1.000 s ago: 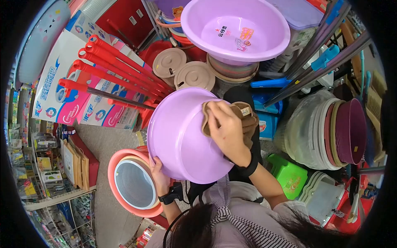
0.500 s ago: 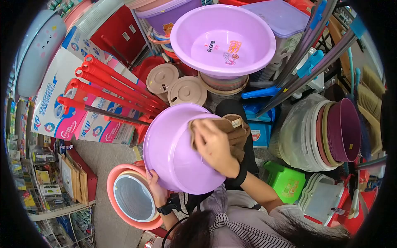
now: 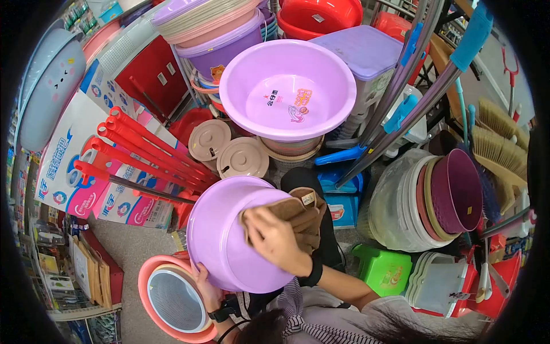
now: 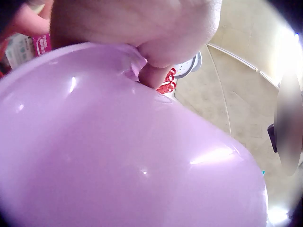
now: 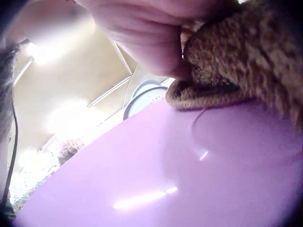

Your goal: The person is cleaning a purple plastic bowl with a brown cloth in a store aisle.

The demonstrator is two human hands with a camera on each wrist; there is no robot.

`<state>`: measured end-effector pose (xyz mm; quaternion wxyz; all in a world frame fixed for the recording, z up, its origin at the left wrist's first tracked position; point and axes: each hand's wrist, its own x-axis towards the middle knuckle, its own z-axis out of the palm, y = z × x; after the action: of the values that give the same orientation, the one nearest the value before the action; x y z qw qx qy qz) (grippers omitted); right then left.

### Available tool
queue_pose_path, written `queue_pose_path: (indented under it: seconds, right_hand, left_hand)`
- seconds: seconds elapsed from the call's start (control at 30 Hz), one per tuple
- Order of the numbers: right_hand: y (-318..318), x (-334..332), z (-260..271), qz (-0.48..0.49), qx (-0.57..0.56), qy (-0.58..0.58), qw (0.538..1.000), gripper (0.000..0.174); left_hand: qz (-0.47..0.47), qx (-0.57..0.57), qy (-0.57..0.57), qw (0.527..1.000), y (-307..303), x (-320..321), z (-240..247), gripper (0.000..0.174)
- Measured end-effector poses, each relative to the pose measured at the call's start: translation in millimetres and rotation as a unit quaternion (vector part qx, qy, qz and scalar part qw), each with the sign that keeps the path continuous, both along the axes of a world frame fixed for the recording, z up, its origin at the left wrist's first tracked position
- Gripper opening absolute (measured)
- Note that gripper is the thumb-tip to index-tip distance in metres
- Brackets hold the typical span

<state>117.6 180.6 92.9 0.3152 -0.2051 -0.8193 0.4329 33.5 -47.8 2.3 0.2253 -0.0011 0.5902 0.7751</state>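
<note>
A glossy light purple basin (image 3: 215, 241) is held tilted over the person's lap, its outer side facing up. My left hand (image 3: 205, 289) grips its rim at the lower left. In the left wrist view the left hand (image 4: 137, 28) has its thumb over the rim (image 4: 85, 47). My right hand (image 3: 278, 241) holds a brown cloth (image 3: 306, 223) against the basin's outside. The right wrist view has the fuzzy cloth (image 5: 251, 56) bunched under the right hand (image 5: 147, 33), its folded edge lying on the purple surface.
Ahead stands a larger purple basin (image 3: 286, 109) on a stack. Red poles (image 3: 152, 152) lean in from the left, metal-handled dustpans (image 3: 344, 180) from the right. Stacked bins (image 3: 455, 192), a green stool (image 3: 384, 269) and a pink basin holding a grey basket (image 3: 175, 301) surround the lap.
The right hand has slid the cloth across the basin's outside, leftward and slightly toward the body. The left hand keeps its grip. The head view has tilted up, so the surroundings appear lower.
</note>
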Motion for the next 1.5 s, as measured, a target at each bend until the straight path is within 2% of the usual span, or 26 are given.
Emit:
queue_pose_path:
  seconds: [0.13,0.2,0.23,0.3,0.43,0.53,0.6,0.7,0.8,0.83,0.93,1.0,1.03,1.13,1.2,1.27,1.33,1.43,1.5]
  right_hand:
    - [-1.6,6.2,0.6,0.019,0.002,0.022,1.0,0.022]
    - [18.7,6.3,-10.5,-0.074,0.024,0.011,0.997,0.021]
    - [29.1,2.5,-14.2,-0.085,0.048,0.025,0.995,0.021]
    - [29.7,-1.0,-10.9,-0.098,0.067,0.016,0.993,0.023]
    - [-3.6,-5.4,2.6,-0.044,0.05,0.004,0.998,0.029]
    - [3.5,-0.7,-1.1,-0.035,0.074,0.025,0.996,0.028]
    - [22.0,3.5,-4.5,-0.072,0.062,-0.004,0.995,0.025]
    - [32.6,-2.9,-10.8,-0.103,0.064,0.019,0.992,0.021]
    - [4.9,-6.5,4.4,-0.063,0.051,-0.006,0.997,0.023]
    - [-0.8,-8.0,3.5,-0.028,0.064,0.031,0.997,0.025]
    - [-0.5,-7.0,4.6,0.006,0.042,0.046,0.998,0.026]
    - [11.7,-4.0,-1.5,-0.041,0.054,0.027,0.997,0.025]
    - [22.0,-4.5,-5.8,-0.05,0.025,0.024,0.998,0.024]
    - [28.7,-8.6,-6.1,-0.043,0.011,0.025,0.999,0.022]
    - [18.1,-9.7,2.2,-0.03,-0.014,0.041,0.999,0.019]
    - [7.6,-9.1,9.7,0.041,-0.025,0.062,0.997,0.018]
    - [8.4,-6.6,11.3,0.039,-0.026,0.053,0.998,0.018]
    - [25.2,-6.5,1.3,-0.04,0.008,0.033,0.999,0.018]
    - [29.1,-10.7,-3.6,-0.054,0.014,0.04,0.998,0.018]
  left_hand:
    - [0.024,0.014,0.005,1.0,7.4,7.6,8.8,0.05]
    - [0.025,0.014,0.022,0.999,6.4,9.4,5.9,0.047]
    - [0.031,0.011,0.02,0.999,5.3,8.8,8.1,0.047]
    - [-0.024,0.015,0.038,0.999,7.0,7.5,12.4,0.058]
    - [-0.014,0.009,0.012,1.0,8.1,7.6,16.0,0.06]
    - [-0.007,-0.009,0.017,1.0,5.6,11.6,14.7,0.061]
    - [-0.035,0.006,0.014,0.999,-2.4,8.7,8.5,0.061]
    - [-0.012,0.003,0.025,1.0,10.2,11.4,20.6,0.059]
    - [-0.005,0.0,0.008,1.0,6.7,9.5,14.8,0.057]
    - [-0.005,-0.004,0.007,1.0,3.7,8.9,9.5,0.057]
    - [-0.011,0.0,0.006,1.0,-5.2,6.8,-0.2,0.054]
    - [0.014,-0.014,0.01,1.0,-1.5,12.5,0.0,0.053]
    - [0.018,-0.019,0.009,1.0,-2.8,12.8,-1.7,0.053]
    - [0.024,0.004,0.005,1.0,-0.3,14.5,-2.5,0.053]
    - [0.021,-0.001,0.001,1.0,2.1,14.1,3.5,0.053]
    - [0.02,-0.005,-0.002,1.0,3.6,13.4,5.1,0.053]
    - [0.007,0.0,-0.008,1.0,2.3,11.8,6.6,0.051]
    - [0.004,-0.011,-0.005,1.0,2.8,10.7,8.0,0.051]
    - [0.002,-0.013,0.002,1.0,4.0,9.3,9.1,0.051]
